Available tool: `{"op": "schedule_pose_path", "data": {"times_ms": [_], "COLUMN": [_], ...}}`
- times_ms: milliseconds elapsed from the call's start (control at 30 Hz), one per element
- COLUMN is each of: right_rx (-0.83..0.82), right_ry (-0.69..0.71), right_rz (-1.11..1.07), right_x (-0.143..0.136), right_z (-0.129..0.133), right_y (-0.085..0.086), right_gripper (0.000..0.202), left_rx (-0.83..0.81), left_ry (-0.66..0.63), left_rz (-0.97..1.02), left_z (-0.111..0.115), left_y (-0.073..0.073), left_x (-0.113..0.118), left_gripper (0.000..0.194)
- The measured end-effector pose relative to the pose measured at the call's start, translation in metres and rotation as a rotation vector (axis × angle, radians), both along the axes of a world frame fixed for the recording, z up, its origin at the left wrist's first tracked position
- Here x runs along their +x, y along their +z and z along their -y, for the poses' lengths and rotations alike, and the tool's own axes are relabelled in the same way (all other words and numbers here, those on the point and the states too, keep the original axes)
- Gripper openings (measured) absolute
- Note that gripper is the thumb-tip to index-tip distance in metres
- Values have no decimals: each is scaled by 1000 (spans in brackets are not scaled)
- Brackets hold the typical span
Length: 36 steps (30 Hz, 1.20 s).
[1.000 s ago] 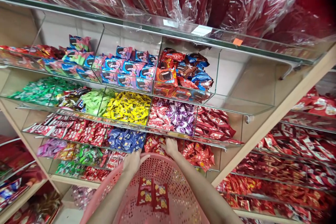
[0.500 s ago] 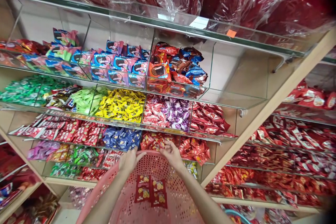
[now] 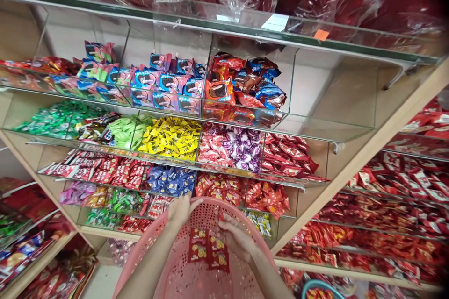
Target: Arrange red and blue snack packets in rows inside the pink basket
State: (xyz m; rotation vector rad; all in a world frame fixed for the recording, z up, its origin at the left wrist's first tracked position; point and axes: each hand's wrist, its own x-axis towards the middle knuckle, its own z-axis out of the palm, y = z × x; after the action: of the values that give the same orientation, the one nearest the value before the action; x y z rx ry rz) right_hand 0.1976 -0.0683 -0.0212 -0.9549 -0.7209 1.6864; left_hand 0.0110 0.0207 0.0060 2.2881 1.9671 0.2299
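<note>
A pink perforated plastic basket (image 3: pixel 138 257) is in front of me, and my left hand (image 3: pixel 180 211) is closed on its far rim. My right hand (image 3: pixel 235 232) is inside the basket, just below the rim, with a small red candy packet (image 3: pixel 220 216) pinched in its fingers. Several red packets with orange-slice pictures (image 3: pixel 199 246) lie on the basket's bottom. Similar red packets (image 3: pixel 219 186) fill a shelf compartment just beyond the rim, with dark blue wrapped candies (image 3: pixel 171 180) to their left.
Tiered glass shelves (image 3: pixel 175 161) hold yellow packets (image 3: pixel 171 138), purple-and-white candies (image 3: pixel 245 147) and blue cookie packs (image 3: pixel 171 81). A slanted wooden panel (image 3: pixel 351 159) divides them from red goods at right. A teal-rimmed container (image 3: pixel 321 285) sits low at right.
My right hand has moved from the red packets' compartment back and down into the basket, with a packet now showing in its fingers. My left hand stays on the rim. The view has shifted slightly.
</note>
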Motion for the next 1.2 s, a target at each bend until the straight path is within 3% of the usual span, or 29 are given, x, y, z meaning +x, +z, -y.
{"op": "schedule_pose_path", "data": {"times_ms": [233,400,600,767,867,1200], "right_rx": [-103,-180,-216,-324,-300,-272], "right_ry": [157,206,144,5,-55,-123], "right_rz": [-35,-34,-102,64,135,237], "right_x": [-11,-16,-15,-12,-9,-1], "right_z": [8,9,7,2,0,-4], "right_y": [-16,-15,-12,-31,-41,-44], "right_gripper": [38,46,31,29,25,22], "left_rx": [11,-3,-40,-43,-44,-14], "left_ry": [-28,-24,-16,-23,-24,-29], "left_rz": [-22,-29,-39,-49,-50,-49], "left_z": [-2,-2,0,0,-1,-5], "left_y": [1,2,9,9,6,0], "left_x": [0,1,2,3,3,3], "left_gripper": [63,64,60,63,65,68]}}
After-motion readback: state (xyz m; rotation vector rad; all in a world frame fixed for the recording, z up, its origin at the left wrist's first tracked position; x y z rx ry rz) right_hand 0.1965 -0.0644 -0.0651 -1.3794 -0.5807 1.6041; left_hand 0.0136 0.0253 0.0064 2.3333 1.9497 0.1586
